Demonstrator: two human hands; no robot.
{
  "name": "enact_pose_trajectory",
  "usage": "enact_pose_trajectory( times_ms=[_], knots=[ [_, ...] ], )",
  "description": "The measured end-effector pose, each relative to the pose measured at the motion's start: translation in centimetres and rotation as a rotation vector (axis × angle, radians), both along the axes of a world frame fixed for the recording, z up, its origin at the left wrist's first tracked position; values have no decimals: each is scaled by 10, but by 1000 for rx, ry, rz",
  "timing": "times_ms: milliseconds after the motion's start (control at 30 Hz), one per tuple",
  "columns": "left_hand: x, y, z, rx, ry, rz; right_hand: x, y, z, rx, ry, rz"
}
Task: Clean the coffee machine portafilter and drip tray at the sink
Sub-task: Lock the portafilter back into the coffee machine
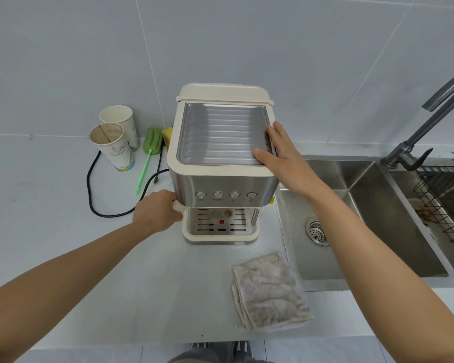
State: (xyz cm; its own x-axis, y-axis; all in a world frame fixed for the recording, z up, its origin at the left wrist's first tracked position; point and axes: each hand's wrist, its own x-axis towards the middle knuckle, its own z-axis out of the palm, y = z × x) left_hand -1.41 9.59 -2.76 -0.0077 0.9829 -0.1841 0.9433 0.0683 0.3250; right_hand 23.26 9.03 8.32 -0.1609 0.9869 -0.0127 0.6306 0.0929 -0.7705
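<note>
Step in hand looks like freeing the portafilter. Left hand (pixel 156 212) fingers curled tight round the cream plastic portafilter handle (pixel 178 205), w/ its head hidden under the cream-and-steel coffee machine (pixel 222 163). Right hand (pixel 281 155) lies flat, fingers spread, bracing the top. Slotted steel drip tray (pixel 222 223) just right of left fingers, not yet removed. Next prob: twist handle loose, keep machine braced.

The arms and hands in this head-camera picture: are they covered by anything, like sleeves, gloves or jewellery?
Nothing covers them. The left hand and the right hand are bare, with no gloves, rings, watch or bracelet visible. Both forearms are bare up to the picture's edge, so no sleeve shows. Each hand has five ordinary fingers with short nails.
</note>
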Motion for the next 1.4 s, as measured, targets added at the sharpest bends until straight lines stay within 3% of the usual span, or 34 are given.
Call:
enact_pose_trajectory(
  times_ms=[433,833,1233,1400],
  knots=[
    [7,-19,10,-96,-31,40,1,0,-1,-4,24,-11],
    [-11,3,41,-578,-477,-127,0,2,-4,-2,45,-2],
    [-14,3,38,-718,-517,-142,1,1,-2,2,21,-5],
    [-13,-1,39,-680,-463,-209,0,1,-3,8,40,-12]
  ],
)
